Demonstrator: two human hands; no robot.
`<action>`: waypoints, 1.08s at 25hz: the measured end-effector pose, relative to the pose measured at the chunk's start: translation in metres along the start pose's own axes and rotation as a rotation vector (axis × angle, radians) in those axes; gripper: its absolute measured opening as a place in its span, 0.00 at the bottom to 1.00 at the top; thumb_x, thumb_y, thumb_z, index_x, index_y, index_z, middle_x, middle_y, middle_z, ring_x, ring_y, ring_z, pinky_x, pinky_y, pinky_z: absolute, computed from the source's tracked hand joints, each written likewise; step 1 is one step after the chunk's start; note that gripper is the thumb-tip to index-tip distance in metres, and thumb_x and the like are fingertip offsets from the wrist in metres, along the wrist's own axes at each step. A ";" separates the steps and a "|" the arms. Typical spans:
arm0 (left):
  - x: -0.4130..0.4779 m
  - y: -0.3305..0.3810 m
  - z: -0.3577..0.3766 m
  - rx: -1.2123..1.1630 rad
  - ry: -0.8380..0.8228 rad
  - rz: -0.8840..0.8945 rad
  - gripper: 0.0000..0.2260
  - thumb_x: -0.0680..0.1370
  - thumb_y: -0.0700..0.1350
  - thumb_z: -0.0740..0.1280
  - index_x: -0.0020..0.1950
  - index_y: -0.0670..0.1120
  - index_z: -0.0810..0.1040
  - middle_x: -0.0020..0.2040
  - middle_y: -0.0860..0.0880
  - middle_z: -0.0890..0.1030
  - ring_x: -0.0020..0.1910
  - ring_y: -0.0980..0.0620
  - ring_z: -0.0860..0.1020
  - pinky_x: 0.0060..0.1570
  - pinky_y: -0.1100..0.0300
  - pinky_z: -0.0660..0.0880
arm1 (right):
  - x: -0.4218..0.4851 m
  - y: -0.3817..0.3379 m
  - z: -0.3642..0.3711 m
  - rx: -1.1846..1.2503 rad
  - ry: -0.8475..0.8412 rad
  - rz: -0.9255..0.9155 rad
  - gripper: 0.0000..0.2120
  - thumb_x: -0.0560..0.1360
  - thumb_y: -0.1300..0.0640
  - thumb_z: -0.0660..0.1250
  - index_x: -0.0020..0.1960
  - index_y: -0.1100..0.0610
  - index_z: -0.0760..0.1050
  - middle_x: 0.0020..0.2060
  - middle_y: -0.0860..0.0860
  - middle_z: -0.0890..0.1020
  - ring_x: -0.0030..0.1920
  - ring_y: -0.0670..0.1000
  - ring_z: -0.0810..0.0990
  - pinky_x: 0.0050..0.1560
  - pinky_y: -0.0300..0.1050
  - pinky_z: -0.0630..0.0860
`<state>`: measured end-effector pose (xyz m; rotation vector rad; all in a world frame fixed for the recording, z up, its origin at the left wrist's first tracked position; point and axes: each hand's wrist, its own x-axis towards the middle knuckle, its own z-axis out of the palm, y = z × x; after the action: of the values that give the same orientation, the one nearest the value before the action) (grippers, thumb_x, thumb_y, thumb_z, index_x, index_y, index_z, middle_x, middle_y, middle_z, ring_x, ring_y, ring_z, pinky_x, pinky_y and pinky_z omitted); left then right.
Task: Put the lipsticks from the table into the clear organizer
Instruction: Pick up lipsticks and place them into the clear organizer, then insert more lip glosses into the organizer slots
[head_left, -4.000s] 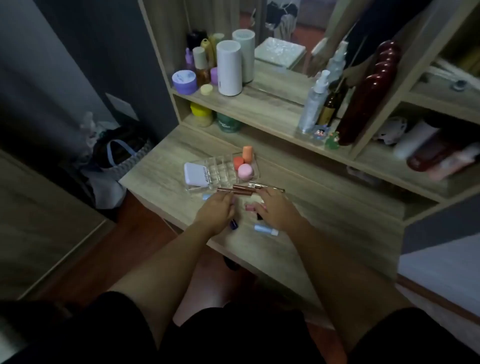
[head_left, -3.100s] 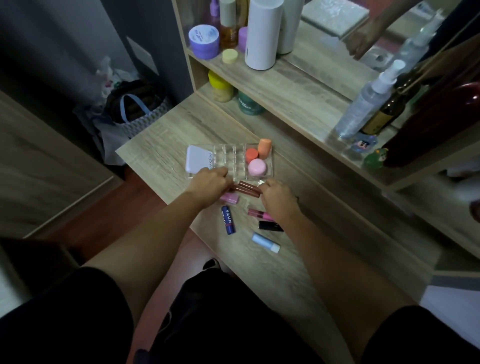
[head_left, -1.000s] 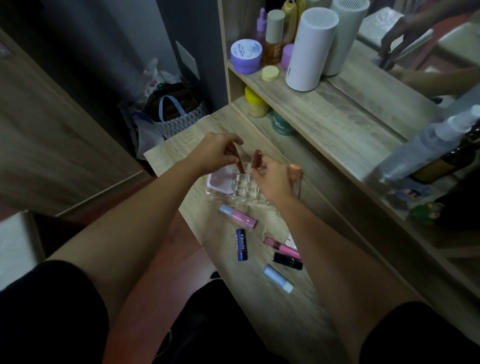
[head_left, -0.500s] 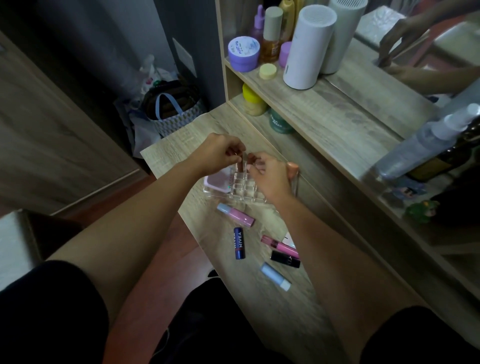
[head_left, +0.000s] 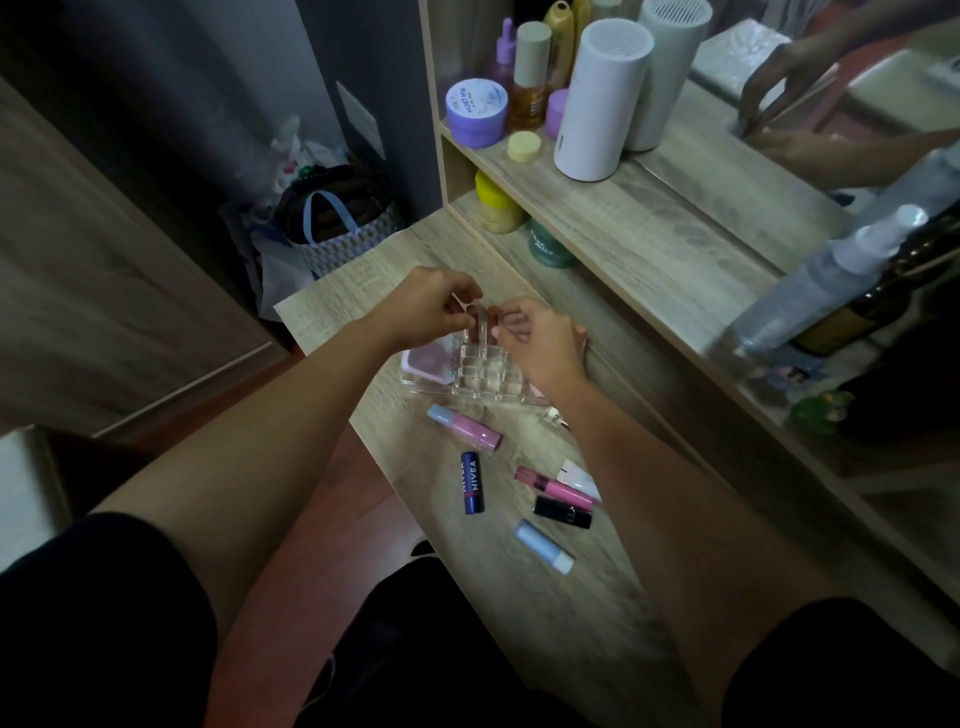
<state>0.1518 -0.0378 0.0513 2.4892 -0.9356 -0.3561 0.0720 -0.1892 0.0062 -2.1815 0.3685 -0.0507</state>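
The room is dim, bounded by wood-panelled surfaces at the left and a dark wall behind. A patterned bag (head_left: 343, 228) is seen on the floor in the corner beside the desk (head_left: 519, 597). A shelf (head_left: 675, 228) runs above the desk along its far side; a white cylinder (head_left: 600, 98), a purple jar (head_left: 476, 111) and a clear spray bottle (head_left: 810, 291) are carried on it, and a mirror is set behind.

An insertion step is judged to be in hand. The clear organizer (head_left: 480, 371) is placed on the desk under both hands. A slim lipstick tube (head_left: 480, 325) is held upright over a rear cell and is pinched at its top by the left hand (head_left: 428, 312). The right hand (head_left: 540, 343) is curled just beside it; whether anything is gripped by it cannot be told, as its fingers are turned away.

Five lipsticks are left lying on the desk nearer the person: a pink-and-blue tube (head_left: 464, 427), a navy stick (head_left: 471, 483), a pink gloss (head_left: 553, 487), a black lipstick (head_left: 562, 512) and a pale blue stick (head_left: 544, 546). The task is judged to be well short of done.

For the next move, the held tube is to be lowered straight into its cell and let go, and a loose stick is then to be picked up.
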 end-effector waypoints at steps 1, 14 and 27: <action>0.000 0.001 -0.001 -0.004 0.001 -0.009 0.15 0.72 0.38 0.72 0.57 0.40 0.78 0.53 0.41 0.83 0.46 0.48 0.83 0.52 0.54 0.80 | -0.001 -0.001 -0.002 0.010 -0.003 0.001 0.14 0.71 0.61 0.72 0.56 0.58 0.78 0.48 0.53 0.84 0.44 0.44 0.79 0.43 0.28 0.73; -0.075 0.004 0.018 0.085 -0.009 0.109 0.07 0.73 0.41 0.71 0.50 0.43 0.83 0.43 0.42 0.84 0.37 0.53 0.77 0.40 0.63 0.70 | -0.060 0.005 -0.040 -0.220 -0.120 -0.142 0.08 0.73 0.61 0.70 0.52 0.59 0.79 0.42 0.49 0.79 0.38 0.43 0.76 0.46 0.39 0.80; -0.090 -0.023 0.087 0.232 -0.156 -0.030 0.13 0.75 0.45 0.68 0.58 0.44 0.76 0.50 0.40 0.83 0.49 0.42 0.81 0.46 0.56 0.75 | -0.091 0.066 -0.022 -0.815 -0.238 -0.002 0.14 0.79 0.63 0.58 0.63 0.62 0.70 0.59 0.60 0.78 0.58 0.59 0.77 0.57 0.50 0.75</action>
<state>0.0642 0.0100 -0.0276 2.7197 -1.0547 -0.4823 -0.0344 -0.2178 -0.0240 -2.9450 0.2734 0.4248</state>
